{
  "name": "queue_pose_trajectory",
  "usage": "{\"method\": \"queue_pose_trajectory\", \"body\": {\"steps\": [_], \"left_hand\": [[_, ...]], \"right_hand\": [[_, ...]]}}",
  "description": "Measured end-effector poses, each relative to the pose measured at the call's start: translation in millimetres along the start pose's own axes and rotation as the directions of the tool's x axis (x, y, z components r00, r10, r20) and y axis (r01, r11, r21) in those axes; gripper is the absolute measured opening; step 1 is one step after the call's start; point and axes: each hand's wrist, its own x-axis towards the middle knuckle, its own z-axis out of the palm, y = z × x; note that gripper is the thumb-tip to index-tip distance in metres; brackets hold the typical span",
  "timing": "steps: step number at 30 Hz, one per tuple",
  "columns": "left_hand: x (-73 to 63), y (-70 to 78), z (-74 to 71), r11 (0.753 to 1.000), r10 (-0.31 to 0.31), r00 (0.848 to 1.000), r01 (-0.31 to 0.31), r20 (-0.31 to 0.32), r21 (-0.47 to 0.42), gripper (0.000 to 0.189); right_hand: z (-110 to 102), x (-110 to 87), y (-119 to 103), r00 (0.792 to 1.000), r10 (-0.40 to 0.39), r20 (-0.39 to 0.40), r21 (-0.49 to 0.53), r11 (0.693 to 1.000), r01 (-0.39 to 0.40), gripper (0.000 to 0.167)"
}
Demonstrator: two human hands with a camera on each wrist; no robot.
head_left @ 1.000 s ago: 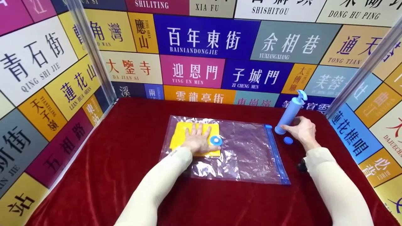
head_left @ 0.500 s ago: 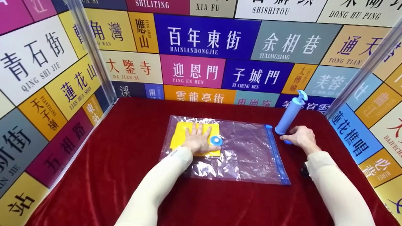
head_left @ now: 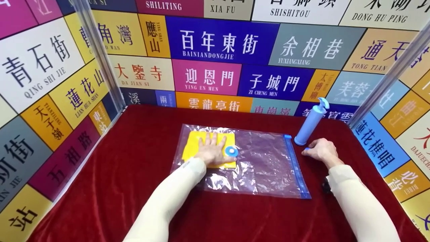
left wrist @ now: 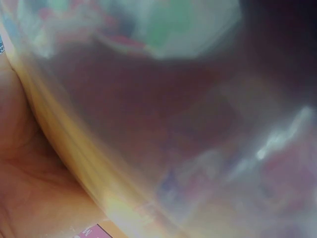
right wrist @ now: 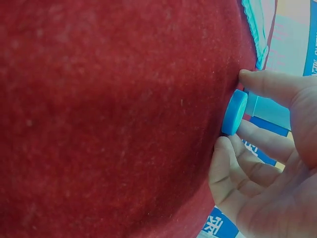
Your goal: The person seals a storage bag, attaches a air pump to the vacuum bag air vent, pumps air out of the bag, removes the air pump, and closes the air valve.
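My left hand (head_left: 211,152) lies spread flat over a yellow folded item (head_left: 190,144) in a clear zip bag (head_left: 265,161). Its thumb is beside the bag's round blue valve (head_left: 231,151). In the left wrist view the palm (left wrist: 29,173) appears blurred behind plastic and a yellow edge. My right hand (head_left: 322,150) is low around a small blue round cap (right wrist: 234,112). Its thumb and fingers stand on opposite sides of the cap, with a gap at the thumb in the right wrist view. A blue hand pump (head_left: 308,124) stands upright just behind.
Dark red cloth (head_left: 111,188) covers the table. The bag's blue zip edge (head_left: 297,168) faces the right hand. Panels with printed place names (head_left: 221,40) wall in the back and both sides, with clear posts at the corners.
My right hand has left the pump, moved slightly toward me and come down around the cap. The left hand and bag stay put.
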Motion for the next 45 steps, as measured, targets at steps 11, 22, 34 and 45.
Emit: {"method": "queue_pose_trajectory", "body": {"steps": [11, 22, 34, 45], "left_hand": [[0.8, 0.5, -0.3, 1.000, -0.017, 1.000, 0.017, 0.012, -0.008, 0.112], [-2.1, 0.5, -1.5, 1.000, -0.005, 1.000, 0.005, 0.002, -0.001, 0.112], [1.3, -0.5, -2.0, 1.000, -0.010, 1.000, 0.010, 0.004, 0.006, 0.112], [0.2, 0.6, 0.0, 1.000, -0.010, 1.000, 0.010, 0.004, 0.003, 0.113]], "right_hand": [[0, 0.6, 1, 1.000, -0.018, 0.010, -0.025, 1.000, 0.018, 0.055], [0, -2.7, -1, 0.999, -0.029, 0.018, -0.044, 0.999, 0.030, 0.053], [1, -8.0, -16, 0.994, -0.106, 0.012, -0.045, 0.993, 0.106, 0.051], [7, -12.9, -44, 0.984, -0.175, 0.013, -0.026, 0.984, 0.175, 0.040]]}}
